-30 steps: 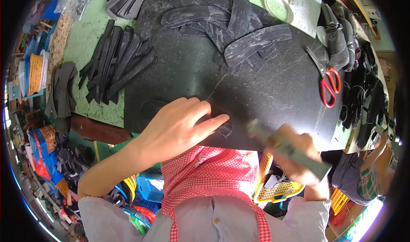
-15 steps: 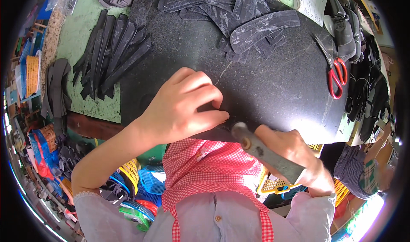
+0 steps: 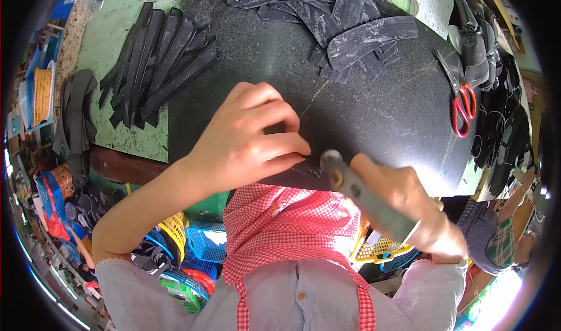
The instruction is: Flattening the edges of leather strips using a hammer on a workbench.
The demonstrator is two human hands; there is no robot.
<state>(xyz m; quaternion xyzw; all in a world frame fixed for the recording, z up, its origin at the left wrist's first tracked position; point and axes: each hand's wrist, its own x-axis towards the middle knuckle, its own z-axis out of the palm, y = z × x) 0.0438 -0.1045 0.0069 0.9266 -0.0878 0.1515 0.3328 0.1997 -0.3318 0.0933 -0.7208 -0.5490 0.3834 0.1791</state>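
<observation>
My right hand (image 3: 400, 188) is wrapped round a hammer whose grey metal head (image 3: 371, 196) hangs in front of it, close above the near edge of a black slab (image 3: 374, 109). The hammer's round face points to the fingertips of my left hand (image 3: 251, 138). That hand rests low at the slab's front edge, with its fingers bent and the thumb and forefinger pinched. Whatever lies between them is hidden, dark against the dark slab. Farther back are loose curved black pieces (image 3: 374, 39) with pale smudges. Narrow black strips (image 3: 158, 68) are fanned out on the left.
Red-handled scissors (image 3: 461, 106) lie at the slab's right side. Dark grey pieces (image 3: 473, 44) and black strips (image 3: 502, 132) crowd the right edge. Grey strips (image 3: 76, 109) hang over the left edge. Blue (image 3: 205, 243) and yellow (image 3: 380, 255) baskets stand below the table.
The hammer and my right hand have shifted slightly away from me, over the slab's edge. My left hand keeps its pinch, moved only a little. The whole view has tilted slightly.
</observation>
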